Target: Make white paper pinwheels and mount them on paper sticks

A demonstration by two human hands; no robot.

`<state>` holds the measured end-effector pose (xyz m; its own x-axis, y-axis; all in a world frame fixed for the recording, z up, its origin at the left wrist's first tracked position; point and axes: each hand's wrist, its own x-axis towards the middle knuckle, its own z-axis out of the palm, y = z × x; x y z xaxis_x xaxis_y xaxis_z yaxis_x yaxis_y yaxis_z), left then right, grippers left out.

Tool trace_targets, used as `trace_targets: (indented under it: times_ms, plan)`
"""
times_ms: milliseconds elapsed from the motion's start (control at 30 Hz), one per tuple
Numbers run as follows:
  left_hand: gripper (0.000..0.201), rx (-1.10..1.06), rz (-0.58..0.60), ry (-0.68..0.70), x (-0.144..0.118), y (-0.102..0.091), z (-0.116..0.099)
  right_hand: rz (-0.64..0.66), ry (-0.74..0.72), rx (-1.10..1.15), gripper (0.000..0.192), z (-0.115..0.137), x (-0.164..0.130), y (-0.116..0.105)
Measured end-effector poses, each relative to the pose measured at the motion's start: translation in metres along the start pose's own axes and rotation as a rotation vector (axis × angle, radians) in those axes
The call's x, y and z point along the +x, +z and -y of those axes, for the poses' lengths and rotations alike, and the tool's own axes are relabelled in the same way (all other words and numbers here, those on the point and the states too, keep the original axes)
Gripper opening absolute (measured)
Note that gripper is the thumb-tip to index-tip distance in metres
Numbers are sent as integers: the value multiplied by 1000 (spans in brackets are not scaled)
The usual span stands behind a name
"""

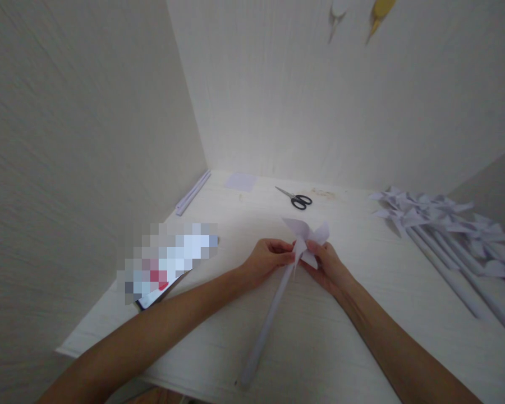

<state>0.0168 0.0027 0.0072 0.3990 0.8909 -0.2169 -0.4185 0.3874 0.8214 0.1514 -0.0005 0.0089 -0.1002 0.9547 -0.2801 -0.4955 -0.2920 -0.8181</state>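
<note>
— Holding anything, those hands?

— Yes, both. The left hand [266, 259] and the right hand [327, 268] meet near the middle of the table [362, 336], each with fingers pinched shut on the same paper pinwheel [306, 238]. The left grips at the hub from the left side, the right from the right side, just under the blades.

— And the pinwheel itself?

— Its blades stand up just above the fingertips, and its rolled paper stick [267, 322] runs from the hub toward the near edge, slanting left; whether it rests on the table I cannot tell.

— What else is about?

— Scissors [295, 198] lie farther off, close to the wall, well apart from the hands. A small paper square [241, 181] lies to their left, and paper rolls [192, 193] sit along the left wall. On the right lies a heap of finished pinwheels [441, 221], sticks pointing near and right. On the near left sits a flat object, blurred out.
</note>
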Motion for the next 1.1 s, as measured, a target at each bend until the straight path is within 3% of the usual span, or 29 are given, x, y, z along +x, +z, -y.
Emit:
trace_targets:
  times_ms: [700,1033,1100]
  plan:
    - [27,19,14,28,-1,0,1,13,-4,-31,13,0,1,-1]
    - [18,-85,36,63,-5,2,-4,245,-80,-26,29,5,-4,-5]
    - [14,-116,36,78,-6,2,-5,242,-122,-46,34,10,-5,-8]
